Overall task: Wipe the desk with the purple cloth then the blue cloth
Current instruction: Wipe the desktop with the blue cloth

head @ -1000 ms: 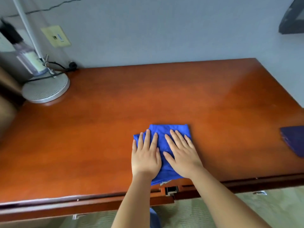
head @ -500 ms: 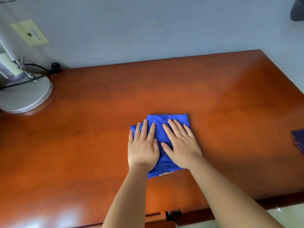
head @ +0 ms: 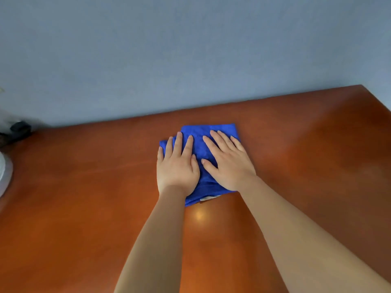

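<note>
A folded blue cloth (head: 200,142) lies flat on the reddish-brown wooden desk (head: 84,197), close to the far edge by the wall. My left hand (head: 176,166) presses on the cloth's left half with straight fingers. My right hand (head: 229,162) presses flat on its right half, fingers spread. A small white tag shows at the cloth's near edge. The purple cloth is out of view.
A grey-blue wall (head: 190,49) rises right behind the desk's far edge. At the far left sit a black plug (head: 20,127) and the rim of a round lamp base (head: 4,176). The desk's right back corner (head: 361,86) shows at the upper right.
Both hands have pushed the blue cloth away from me toward the wall. The view has tilted up, so the front edge, the lamp and the purple cloth have dropped out of sight.
</note>
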Demonstrator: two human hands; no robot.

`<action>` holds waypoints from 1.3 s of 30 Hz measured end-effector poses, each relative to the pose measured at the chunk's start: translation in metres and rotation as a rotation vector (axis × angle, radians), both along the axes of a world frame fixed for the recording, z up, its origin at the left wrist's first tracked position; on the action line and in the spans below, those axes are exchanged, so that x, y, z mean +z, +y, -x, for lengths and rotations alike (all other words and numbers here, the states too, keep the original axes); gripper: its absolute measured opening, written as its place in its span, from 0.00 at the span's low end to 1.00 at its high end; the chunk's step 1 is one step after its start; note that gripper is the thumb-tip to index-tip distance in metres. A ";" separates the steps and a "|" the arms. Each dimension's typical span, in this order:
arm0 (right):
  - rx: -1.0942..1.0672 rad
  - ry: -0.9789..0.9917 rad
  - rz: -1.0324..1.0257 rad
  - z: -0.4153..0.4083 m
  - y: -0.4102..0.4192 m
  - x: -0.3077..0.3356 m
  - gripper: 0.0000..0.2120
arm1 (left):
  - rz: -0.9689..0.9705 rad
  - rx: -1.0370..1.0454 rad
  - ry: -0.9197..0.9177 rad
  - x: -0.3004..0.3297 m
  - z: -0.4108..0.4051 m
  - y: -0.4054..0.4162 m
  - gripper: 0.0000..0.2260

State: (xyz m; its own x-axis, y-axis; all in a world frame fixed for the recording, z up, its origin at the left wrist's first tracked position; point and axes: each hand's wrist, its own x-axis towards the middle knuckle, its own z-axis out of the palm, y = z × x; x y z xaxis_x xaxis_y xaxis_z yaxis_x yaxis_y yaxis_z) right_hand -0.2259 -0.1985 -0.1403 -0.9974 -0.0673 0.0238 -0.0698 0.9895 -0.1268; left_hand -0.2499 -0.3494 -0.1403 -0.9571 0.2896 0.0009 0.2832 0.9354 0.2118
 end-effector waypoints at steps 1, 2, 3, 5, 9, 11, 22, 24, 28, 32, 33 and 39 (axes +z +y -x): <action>0.007 0.002 -0.007 0.013 0.002 0.001 0.37 | -0.010 0.001 0.006 0.001 0.014 0.003 0.24; 0.009 -0.005 -0.016 0.028 0.005 0.001 0.34 | -0.021 0.002 0.006 0.000 0.028 0.006 0.24; 0.011 -0.010 -0.022 0.042 0.008 0.000 0.32 | -0.027 0.008 0.005 -0.001 0.041 0.008 0.24; 0.011 -0.021 -0.030 0.066 0.012 0.000 0.30 | -0.021 0.012 0.006 -0.003 0.064 0.011 0.24; 0.010 -0.032 -0.039 0.098 0.018 0.000 0.30 | -0.029 0.012 0.018 -0.004 0.097 0.016 0.24; 0.008 -0.040 -0.049 0.108 0.020 0.001 0.31 | -0.035 0.013 0.015 -0.004 0.107 0.019 0.24; -0.016 -0.066 -0.038 0.077 0.012 0.000 0.30 | -0.018 -0.027 0.025 -0.007 0.080 0.011 0.24; -0.011 -0.069 -0.033 0.053 0.008 0.000 0.30 | -0.019 -0.026 0.024 -0.006 0.056 0.006 0.24; 0.011 -0.081 -0.016 -0.007 -0.002 0.000 0.31 | 0.001 -0.001 0.005 -0.004 -0.009 -0.005 0.24; 0.024 -0.094 -0.002 -0.078 -0.012 -0.001 0.39 | 0.018 0.018 -0.023 -0.004 -0.080 -0.013 0.24; 0.031 -0.095 0.006 -0.097 -0.014 -0.001 0.39 | 0.026 0.024 -0.027 -0.003 -0.101 -0.015 0.25; 0.061 -0.082 0.069 -0.217 -0.021 -0.003 0.37 | 0.030 0.052 -0.075 0.001 -0.224 -0.020 0.35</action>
State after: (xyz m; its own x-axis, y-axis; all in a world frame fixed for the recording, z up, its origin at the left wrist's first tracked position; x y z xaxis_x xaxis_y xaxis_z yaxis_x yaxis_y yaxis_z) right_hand -0.0093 -0.2193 -0.1430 -0.9904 -0.1285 -0.0510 -0.1157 0.9724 -0.2026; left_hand -0.0256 -0.3697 -0.1392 -0.9678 0.2388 -0.0791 0.2190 0.9546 0.2020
